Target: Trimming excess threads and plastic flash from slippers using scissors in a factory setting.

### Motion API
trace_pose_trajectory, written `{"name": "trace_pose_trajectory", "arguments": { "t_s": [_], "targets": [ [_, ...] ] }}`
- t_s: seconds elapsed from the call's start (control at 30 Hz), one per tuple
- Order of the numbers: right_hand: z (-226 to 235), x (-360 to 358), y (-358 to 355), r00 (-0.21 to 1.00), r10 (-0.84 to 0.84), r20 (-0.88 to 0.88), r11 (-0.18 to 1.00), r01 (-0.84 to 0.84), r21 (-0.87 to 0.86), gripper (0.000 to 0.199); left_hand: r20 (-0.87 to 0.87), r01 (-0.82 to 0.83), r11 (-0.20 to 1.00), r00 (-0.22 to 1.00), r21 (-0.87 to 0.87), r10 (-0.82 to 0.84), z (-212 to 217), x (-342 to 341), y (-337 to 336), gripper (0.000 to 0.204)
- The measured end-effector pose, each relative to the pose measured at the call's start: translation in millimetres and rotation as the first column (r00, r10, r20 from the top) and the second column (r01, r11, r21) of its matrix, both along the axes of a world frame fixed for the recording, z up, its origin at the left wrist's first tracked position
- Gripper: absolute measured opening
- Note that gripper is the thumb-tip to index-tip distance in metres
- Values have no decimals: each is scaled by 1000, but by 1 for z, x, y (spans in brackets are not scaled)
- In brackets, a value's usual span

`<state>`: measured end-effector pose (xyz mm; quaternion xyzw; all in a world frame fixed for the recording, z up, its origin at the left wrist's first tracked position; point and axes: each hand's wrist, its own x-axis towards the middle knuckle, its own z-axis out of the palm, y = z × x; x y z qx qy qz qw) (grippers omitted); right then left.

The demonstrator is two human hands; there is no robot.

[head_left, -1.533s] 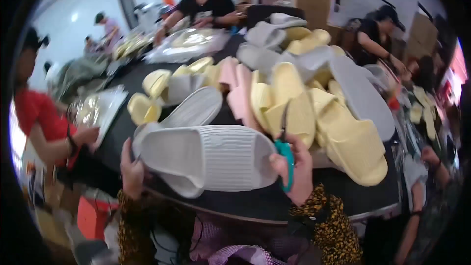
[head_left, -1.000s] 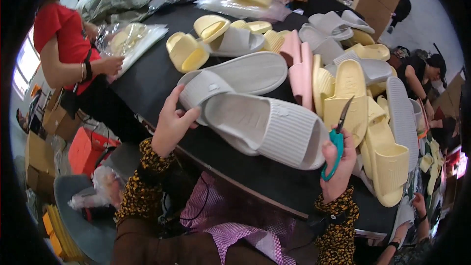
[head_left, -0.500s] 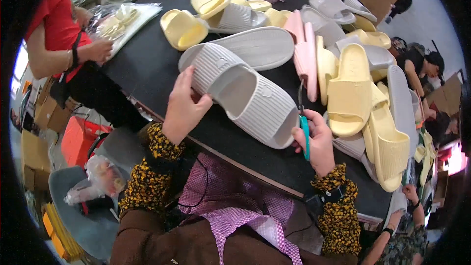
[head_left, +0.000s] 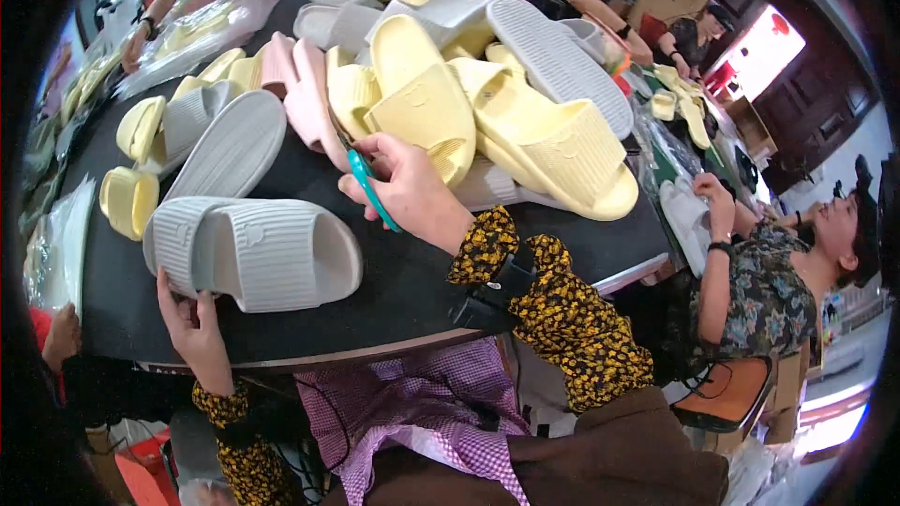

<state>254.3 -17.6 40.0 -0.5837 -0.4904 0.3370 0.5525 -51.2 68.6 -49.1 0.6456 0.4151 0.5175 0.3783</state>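
1. The left hand (head_left: 192, 323) grips the near edge of a grey ribbed slipper (head_left: 253, 253), which lies flat on the black worktop (head_left: 394, 295) close to its front edge.
2. The right hand (head_left: 408, 189), just right of the grey slipper, is closed around teal-handled scissors (head_left: 370, 189); their blades are hard to make out.
3. Beyond the grey slipper sits a heap of yellow slippers (head_left: 525, 136), with a pink slipper (head_left: 309, 98) beside them.
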Motion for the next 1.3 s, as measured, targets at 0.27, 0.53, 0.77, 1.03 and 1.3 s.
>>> {"name": "trace_pose_trajectory", "arguments": {
  "t_s": [0.27,0.53,0.77,1.03,1.3],
  "targets": [
    [34,4,-25,880,116,-461,991,-136,-10,36,37,-100,992,995,72,97,-8,-5,2,49],
    [111,35,-78,821,146,-551,961,15,276,34,76,-133,991,988,7,132,5,9,-10,46],
    [195,54,-117,835,242,-495,906,-12,423,23,188,-164,985,971,57,151,-15,3,8,44],
    [236,34,-94,691,502,-521,793,-127,596,27,105,-162,984,983,75,153,-11,-18,-2,45],
    [111,16,1,-46,635,-771,756,-171,632,23,39,-120,975,993,189,115,41,17,-65,25]
  ]
}}
